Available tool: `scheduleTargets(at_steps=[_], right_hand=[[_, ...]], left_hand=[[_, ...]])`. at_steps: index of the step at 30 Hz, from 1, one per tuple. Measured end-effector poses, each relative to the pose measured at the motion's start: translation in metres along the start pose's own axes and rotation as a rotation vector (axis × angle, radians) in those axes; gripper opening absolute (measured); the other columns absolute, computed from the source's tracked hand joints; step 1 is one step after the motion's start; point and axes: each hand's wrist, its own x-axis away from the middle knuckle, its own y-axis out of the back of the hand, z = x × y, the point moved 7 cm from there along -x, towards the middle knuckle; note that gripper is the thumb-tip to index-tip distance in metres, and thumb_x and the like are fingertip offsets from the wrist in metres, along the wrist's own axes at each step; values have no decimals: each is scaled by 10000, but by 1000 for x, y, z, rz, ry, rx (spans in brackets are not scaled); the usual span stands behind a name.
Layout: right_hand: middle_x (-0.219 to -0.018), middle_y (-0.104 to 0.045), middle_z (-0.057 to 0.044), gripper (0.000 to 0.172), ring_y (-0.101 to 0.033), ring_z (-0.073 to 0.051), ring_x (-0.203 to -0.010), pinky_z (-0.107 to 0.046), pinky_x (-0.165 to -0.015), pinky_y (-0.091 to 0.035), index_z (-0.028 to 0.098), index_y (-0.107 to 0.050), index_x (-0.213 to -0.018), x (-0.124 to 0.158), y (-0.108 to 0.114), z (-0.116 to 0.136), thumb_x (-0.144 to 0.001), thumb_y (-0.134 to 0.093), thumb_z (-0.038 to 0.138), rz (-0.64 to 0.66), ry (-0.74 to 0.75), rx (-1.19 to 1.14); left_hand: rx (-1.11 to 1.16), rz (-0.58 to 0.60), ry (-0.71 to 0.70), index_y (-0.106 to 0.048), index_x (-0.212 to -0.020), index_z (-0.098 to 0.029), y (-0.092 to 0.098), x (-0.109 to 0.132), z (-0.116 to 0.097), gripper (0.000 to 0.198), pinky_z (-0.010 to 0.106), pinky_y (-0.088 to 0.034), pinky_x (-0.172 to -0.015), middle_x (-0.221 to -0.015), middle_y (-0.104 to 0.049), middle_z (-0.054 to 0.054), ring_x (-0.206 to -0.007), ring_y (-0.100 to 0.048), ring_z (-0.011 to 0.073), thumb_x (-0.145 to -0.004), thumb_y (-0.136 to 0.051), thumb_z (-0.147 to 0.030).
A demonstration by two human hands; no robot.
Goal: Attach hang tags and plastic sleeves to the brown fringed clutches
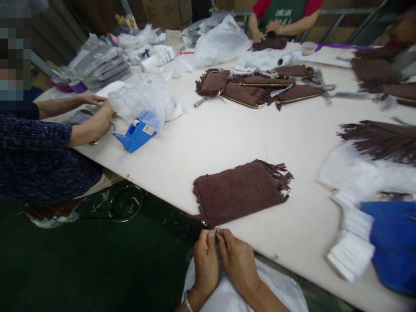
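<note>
My left hand (206, 262) and my right hand (238, 260) meet at the table's near edge, thumbs and fingers pinched together. Between their fingertips is a small pale, greyish bit, too small to name. Just beyond them a brown fringed pouch (238, 190) lies flat on the white table (208, 138). Its fringe spreads to the right, and small gold-coloured metal shows at its near corners. Both hands are close to the pouch's near edge; whether they touch it I cannot tell.
More brown pouches (250, 89) with gold zips lie farther back. A blue tape dispenser (136, 134) stands left, near a co-worker's arms (94, 121). White paper pieces (352, 242) and a blue item (393, 242) lie right. Another person's hands (266, 32) work at the far side.
</note>
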Motion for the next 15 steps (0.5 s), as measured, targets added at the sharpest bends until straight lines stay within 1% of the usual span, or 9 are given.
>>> scheduleTargets(at_steps=[2,3,5,7,10,12,15], right_hand=[[-792,-705,-67,296,-663,-186,-681,-251,-599,-356,186,-580,-1012,1,3,0,-980,-301,280,7,11,-42],[-790,-703,-63,292,-661,-183,-690,-247,-610,-361,192,-584,-995,2,6,-1,-977,-307,280,11,14,-64],[-743,-689,-47,274,-650,-177,-677,-241,-611,-363,200,-591,-931,1,10,-1,-965,-330,279,23,14,-88],[-692,-665,-30,252,-635,-172,-645,-241,-595,-356,205,-587,-868,0,14,-1,-949,-356,264,32,12,-78],[-739,-662,-25,221,-630,-162,-658,-239,-601,-365,206,-585,-857,-1,17,2,-931,-377,212,15,37,-56],[-800,-661,-34,227,-635,-160,-712,-237,-637,-390,204,-593,-893,1,15,4,-927,-371,173,-9,68,-43],[-814,-634,-48,246,-627,-167,-745,-247,-672,-425,196,-604,-906,7,10,4,-924,-364,144,-43,109,-3]], left_hand=[[16,37,-4,-650,-849,-191,1,1,-1,269,279,-426,-730,-826,-680,54,-790,-596,198,-878,-502,-415],[45,54,10,-658,-863,-186,2,1,0,262,285,-432,-747,-846,-685,62,-808,-601,203,-869,-519,-408],[144,79,86,-670,-823,-170,3,-1,7,241,286,-443,-729,-813,-687,62,-774,-602,199,-817,-597,-400],[282,95,204,-673,-758,-156,2,-4,16,227,274,-445,-680,-754,-680,51,-703,-591,178,-732,-692,-380],[453,108,346,-677,-721,-142,-1,-6,26,233,264,-446,-648,-713,-674,45,-651,-586,153,-623,-781,-326],[526,115,391,-672,-709,-137,-4,-7,27,231,260,-449,-652,-698,-670,42,-648,-591,146,-590,-805,-284],[606,133,418,-657,-673,-138,-7,-7,27,195,256,-457,-686,-681,-660,30,-659,-594,136,-581,-805,-224]])
